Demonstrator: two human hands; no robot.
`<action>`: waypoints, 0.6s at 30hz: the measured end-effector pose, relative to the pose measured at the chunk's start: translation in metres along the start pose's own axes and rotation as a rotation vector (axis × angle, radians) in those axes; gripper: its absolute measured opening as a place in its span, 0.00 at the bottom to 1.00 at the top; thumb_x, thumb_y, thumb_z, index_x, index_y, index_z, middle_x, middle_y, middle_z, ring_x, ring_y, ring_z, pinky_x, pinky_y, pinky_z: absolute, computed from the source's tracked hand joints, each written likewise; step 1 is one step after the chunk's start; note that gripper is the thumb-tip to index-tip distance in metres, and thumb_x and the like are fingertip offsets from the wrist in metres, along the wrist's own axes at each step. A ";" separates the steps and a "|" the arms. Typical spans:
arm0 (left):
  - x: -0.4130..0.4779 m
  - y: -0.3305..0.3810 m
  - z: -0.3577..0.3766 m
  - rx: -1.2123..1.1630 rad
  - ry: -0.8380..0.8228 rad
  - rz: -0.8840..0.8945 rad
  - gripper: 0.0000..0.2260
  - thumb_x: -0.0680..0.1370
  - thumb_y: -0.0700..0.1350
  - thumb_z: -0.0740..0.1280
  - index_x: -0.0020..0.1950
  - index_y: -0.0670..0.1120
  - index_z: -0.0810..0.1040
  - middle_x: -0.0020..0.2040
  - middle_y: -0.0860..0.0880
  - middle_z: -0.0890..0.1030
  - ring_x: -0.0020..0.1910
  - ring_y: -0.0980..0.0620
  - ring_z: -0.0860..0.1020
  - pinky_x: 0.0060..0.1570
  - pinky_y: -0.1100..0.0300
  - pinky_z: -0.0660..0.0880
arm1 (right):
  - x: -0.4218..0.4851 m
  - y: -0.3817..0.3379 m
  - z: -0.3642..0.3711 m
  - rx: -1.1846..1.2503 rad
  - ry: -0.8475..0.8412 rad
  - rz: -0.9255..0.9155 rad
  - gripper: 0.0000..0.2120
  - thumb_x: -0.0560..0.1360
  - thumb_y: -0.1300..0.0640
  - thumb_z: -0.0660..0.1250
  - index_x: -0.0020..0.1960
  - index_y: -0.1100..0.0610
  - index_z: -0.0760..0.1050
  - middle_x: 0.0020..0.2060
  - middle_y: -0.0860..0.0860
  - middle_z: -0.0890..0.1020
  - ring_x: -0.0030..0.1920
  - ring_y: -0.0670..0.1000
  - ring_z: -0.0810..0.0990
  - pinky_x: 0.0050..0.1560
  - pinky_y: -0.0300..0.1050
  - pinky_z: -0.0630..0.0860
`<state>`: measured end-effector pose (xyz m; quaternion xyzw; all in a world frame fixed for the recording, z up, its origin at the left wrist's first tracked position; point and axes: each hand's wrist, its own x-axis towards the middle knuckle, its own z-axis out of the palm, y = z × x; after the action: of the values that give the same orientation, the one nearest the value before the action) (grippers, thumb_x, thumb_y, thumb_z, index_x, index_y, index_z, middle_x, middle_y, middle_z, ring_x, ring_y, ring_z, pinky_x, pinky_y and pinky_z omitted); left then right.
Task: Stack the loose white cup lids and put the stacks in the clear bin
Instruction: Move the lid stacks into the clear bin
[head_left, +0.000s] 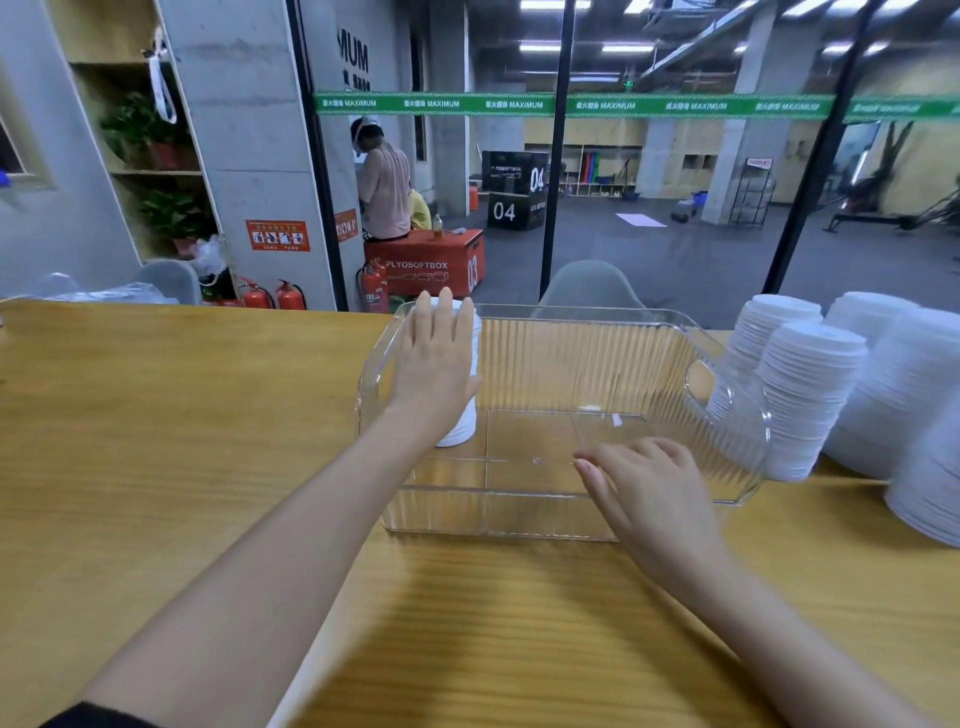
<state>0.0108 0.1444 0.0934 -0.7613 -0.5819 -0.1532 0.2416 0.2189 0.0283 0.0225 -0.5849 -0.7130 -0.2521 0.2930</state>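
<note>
A clear ribbed bin (571, 358) stands on the wooden table (156, 441) in front of me. Inside its left end stands a tall stack of white cup lids (462, 426), mostly hidden behind my left hand (434, 358), which lies flat against the stack with straight fingers. My right hand (649, 493) hovers over the bin's near right corner, fingers loosely bent, holding nothing. To the right of the bin stand several more stacks of white lids (810, 395), some leaning.
A grey chair back (589, 288) rises behind the table's far edge. Beyond a glass wall a person sits on a red box (431, 265). Fire extinguishers (272, 296) stand on the floor at the back left.
</note>
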 end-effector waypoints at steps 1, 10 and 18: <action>-0.001 0.002 0.003 -0.025 0.016 -0.019 0.38 0.80 0.58 0.62 0.80 0.42 0.45 0.79 0.39 0.50 0.78 0.38 0.48 0.76 0.47 0.49 | -0.001 0.000 0.001 -0.010 0.021 -0.014 0.30 0.84 0.41 0.41 0.47 0.48 0.81 0.36 0.44 0.84 0.39 0.53 0.82 0.52 0.48 0.65; -0.004 0.011 0.017 -0.193 0.118 -0.102 0.34 0.80 0.52 0.65 0.79 0.43 0.52 0.78 0.41 0.56 0.78 0.38 0.49 0.76 0.47 0.48 | -0.002 0.001 0.007 -0.040 0.108 -0.049 0.31 0.85 0.43 0.41 0.44 0.48 0.81 0.32 0.45 0.82 0.34 0.53 0.79 0.54 0.50 0.66; -0.001 0.010 0.018 -0.208 0.135 -0.111 0.35 0.80 0.52 0.65 0.80 0.45 0.50 0.80 0.40 0.50 0.79 0.38 0.46 0.76 0.46 0.43 | -0.002 0.002 0.006 -0.041 0.099 -0.064 0.31 0.85 0.42 0.40 0.43 0.48 0.81 0.31 0.44 0.81 0.35 0.53 0.79 0.53 0.49 0.66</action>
<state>0.0198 0.1513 0.0764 -0.7370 -0.5864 -0.2766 0.1909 0.2200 0.0317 0.0172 -0.5546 -0.7107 -0.3045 0.3074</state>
